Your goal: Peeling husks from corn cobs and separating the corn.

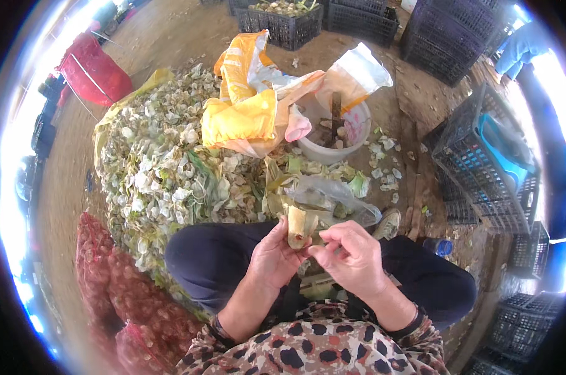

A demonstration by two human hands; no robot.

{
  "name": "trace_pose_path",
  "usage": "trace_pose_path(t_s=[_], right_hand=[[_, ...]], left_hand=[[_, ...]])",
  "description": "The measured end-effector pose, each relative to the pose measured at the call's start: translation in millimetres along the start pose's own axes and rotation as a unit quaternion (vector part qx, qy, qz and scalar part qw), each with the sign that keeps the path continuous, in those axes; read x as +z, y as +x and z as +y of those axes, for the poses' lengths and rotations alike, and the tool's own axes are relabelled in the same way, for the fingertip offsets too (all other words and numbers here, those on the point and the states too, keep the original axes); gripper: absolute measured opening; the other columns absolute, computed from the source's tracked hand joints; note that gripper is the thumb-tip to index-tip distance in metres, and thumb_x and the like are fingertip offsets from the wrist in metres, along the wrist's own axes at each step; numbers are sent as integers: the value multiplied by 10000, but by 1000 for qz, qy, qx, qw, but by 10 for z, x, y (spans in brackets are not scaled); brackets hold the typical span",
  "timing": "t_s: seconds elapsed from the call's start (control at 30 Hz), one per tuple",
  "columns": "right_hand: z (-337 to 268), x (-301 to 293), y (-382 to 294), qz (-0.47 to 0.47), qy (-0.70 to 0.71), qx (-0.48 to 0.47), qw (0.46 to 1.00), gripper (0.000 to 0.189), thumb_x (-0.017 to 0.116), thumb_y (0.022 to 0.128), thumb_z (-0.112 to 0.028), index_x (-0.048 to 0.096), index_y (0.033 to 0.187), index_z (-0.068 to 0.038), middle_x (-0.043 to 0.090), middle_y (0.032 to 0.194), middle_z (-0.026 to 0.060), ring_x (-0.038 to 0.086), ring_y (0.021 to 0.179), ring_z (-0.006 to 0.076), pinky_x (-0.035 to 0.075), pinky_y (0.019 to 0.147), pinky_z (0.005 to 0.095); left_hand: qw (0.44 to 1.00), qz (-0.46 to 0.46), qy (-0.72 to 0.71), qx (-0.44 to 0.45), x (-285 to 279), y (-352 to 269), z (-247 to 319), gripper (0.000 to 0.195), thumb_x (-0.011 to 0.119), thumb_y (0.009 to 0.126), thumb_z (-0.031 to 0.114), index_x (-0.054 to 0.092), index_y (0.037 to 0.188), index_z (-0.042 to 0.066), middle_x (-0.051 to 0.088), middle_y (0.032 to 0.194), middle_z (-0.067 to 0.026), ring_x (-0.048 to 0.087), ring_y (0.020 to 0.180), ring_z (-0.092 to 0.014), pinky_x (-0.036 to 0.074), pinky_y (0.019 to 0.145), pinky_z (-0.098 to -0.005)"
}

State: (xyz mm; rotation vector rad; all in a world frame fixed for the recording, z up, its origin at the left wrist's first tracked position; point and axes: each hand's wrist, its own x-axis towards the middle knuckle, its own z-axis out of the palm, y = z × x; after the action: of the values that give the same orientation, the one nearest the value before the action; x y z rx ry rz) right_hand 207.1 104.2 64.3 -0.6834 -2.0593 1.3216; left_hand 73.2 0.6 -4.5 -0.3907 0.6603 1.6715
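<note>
My left hand (274, 257) grips a pale yellow, roll-shaped piece (298, 227) upright between thumb and fingers. Dry leaf or husk strips (283, 185) stand behind its top, and it has a small dark reddish spot low on its side. My right hand (347, 255) is close on the right, thumb and forefinger brought together beside the left fingertips. Whether anything thin is pinched there is not visible. Just beyond both hands, a clear plastic bag (330, 197) lies on the heap of pale peelings (170, 173).
A yellow-orange plastic sack (241, 117) lies beside a white tub (330, 152) with a dark upright stick. Red mesh sacks (133, 286) of bulbs stand at the left. Black crates (484, 159) are at the right, near a blue-capped bottle (440, 247). Another person's leg (520, 51) shows far right.
</note>
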Motion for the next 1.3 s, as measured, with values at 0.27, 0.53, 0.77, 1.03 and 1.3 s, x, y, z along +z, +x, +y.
trace_pose_path(t_s=[0.27,0.53,0.77,1.03,1.3], right_hand=[[132,110,-9,4,-119,-102,988,219,764,733,-54,613,884,-5,625,813,105,625,617,192,522,521,283],[123,8,-1,3,16,-30,999,90,641,745,35,607,788,-37,597,717,86,584,604,218,480,551,301],[215,-144,-21,39,135,121,983,127,577,801,58,538,723,-34,495,679,-30,432,586,36,366,513,209],[430,-324,88,69,104,211,969,79,551,856,8,595,792,-9,497,639,-53,434,580,18,365,515,187],[277,-244,-3,115,13,27,993,117,655,842,-33,646,947,17,634,862,62,575,682,109,478,565,232]], left_hand=[[999,-33,7,11,74,-70,-70,404,439,991,364,508,1259,70,606,1175,-108,601,1048,-246,490,908,-405],[999,-38,29,1,42,-56,-85,304,554,938,311,587,1145,90,643,1070,-73,611,948,-217,497,791,-394],[995,-61,61,-49,10,-73,-78,375,532,932,413,591,1126,97,637,1038,-92,604,873,-239,485,690,-354],[997,-53,40,-50,-5,-61,-92,352,536,932,410,603,1099,107,641,1009,-87,599,838,-230,466,662,-340],[999,-14,32,-15,19,-46,-90,386,487,965,395,559,1170,75,636,1052,-112,601,821,-220,506,716,-360]])
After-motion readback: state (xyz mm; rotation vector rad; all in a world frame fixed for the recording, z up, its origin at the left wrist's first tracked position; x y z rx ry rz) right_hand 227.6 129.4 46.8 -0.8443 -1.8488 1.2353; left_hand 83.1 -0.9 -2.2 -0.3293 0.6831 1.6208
